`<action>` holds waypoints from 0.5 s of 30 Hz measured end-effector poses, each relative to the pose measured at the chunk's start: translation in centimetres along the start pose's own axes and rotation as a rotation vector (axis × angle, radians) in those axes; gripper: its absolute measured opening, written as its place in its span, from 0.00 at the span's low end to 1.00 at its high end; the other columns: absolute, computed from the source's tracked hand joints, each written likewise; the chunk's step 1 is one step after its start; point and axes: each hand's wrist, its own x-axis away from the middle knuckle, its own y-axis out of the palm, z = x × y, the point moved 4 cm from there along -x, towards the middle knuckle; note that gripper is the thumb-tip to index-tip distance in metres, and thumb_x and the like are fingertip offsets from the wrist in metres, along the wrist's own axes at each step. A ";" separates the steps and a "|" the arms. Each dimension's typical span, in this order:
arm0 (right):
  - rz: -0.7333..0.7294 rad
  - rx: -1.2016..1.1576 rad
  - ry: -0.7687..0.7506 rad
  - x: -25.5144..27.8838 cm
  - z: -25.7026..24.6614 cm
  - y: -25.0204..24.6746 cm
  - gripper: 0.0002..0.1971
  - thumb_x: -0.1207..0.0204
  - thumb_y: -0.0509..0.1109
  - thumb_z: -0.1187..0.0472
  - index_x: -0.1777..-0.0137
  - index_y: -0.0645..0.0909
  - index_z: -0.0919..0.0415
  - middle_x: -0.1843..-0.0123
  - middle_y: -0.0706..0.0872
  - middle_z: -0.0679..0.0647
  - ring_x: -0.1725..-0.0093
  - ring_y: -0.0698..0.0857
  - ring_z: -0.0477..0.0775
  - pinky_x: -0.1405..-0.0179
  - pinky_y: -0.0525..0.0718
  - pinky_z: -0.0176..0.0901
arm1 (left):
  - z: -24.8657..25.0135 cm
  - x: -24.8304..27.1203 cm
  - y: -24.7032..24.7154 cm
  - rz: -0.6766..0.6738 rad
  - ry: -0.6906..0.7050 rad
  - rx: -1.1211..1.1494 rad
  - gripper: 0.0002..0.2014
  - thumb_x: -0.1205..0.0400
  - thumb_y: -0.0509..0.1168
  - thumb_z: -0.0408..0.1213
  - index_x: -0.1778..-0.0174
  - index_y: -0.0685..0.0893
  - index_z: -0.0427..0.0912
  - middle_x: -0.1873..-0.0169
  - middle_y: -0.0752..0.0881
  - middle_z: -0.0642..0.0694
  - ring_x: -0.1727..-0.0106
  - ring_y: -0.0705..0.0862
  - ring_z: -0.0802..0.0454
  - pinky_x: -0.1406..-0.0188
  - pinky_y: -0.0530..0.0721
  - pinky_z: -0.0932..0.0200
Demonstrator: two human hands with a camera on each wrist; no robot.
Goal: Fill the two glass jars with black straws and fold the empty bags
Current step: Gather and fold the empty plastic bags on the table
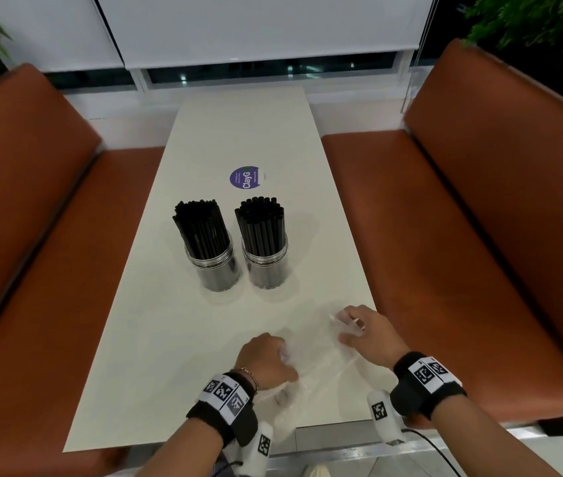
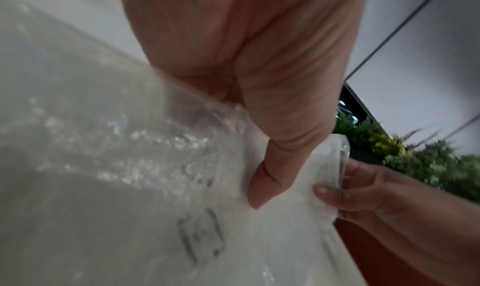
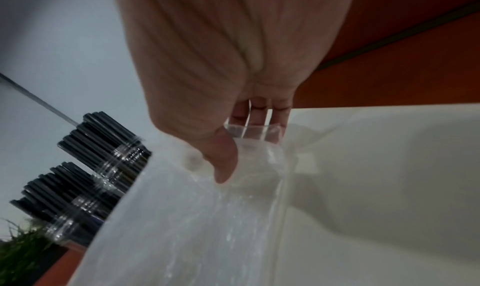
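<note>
Hands both pinch clear bag at surface's near edge: left hand at 6 o'clock, right hand at 5, close to right edge. Two jars of black straws stand mid-surface toward 12, touching. Open surface beyond sticker; orange benches flank both sides.

two jars side by side on table

— Where are we sitting?
— A café booth, we'd say: orange padded seats flank our long pale bench, a round branded sticker beyond the grips, jars of straws, plants.
</note>
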 end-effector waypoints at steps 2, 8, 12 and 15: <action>0.062 -0.112 -0.035 0.8 -0.6 -0.6 0.19 0.22 0.83 0.61 0.41 0.82 0.39 0.34 0.84 0.47 0.35 0.85 0.55 0.48 0.76 0.23 | 0.0 0.7 0.2 0.007 0.010 0.143 0.17 0.29 0.79 0.50 0.49 0.86 0.49 0.49 0.86 0.54 0.50 0.86 0.53 0.52 0.85 0.58; -0.105 -0.505 0.109 5.8 -2.3 -1.2 0.49 0.33 0.90 0.49 0.16 0.64 0.44 0.27 0.81 0.46 0.34 0.89 0.52 0.36 0.89 0.46 | -1.3 4.8 0.9 0.020 0.042 0.737 0.22 0.28 0.84 0.57 0.44 0.87 0.53 0.46 0.92 0.55 0.46 0.92 0.57 0.40 0.92 0.52; -0.473 -0.537 0.032 9.5 -3.6 2.0 0.29 0.23 0.85 0.55 0.24 0.80 0.47 0.34 0.93 0.55 0.41 0.95 0.59 0.44 0.95 0.54 | -0.8 7.5 2.2 0.138 0.057 1.025 0.21 0.28 0.87 0.40 0.43 0.90 0.38 0.50 0.97 0.40 0.51 0.96 0.43 0.55 0.93 0.47; -0.424 -0.513 -0.021 9.4 -4.1 2.5 0.13 0.17 0.79 0.61 0.33 0.89 0.54 0.42 0.96 0.55 0.50 0.94 0.47 0.58 0.89 0.39 | -0.8 8.5 3.2 0.112 0.038 1.105 0.29 0.35 0.87 0.44 0.39 0.89 0.40 0.47 0.96 0.39 0.46 0.96 0.39 0.46 0.93 0.41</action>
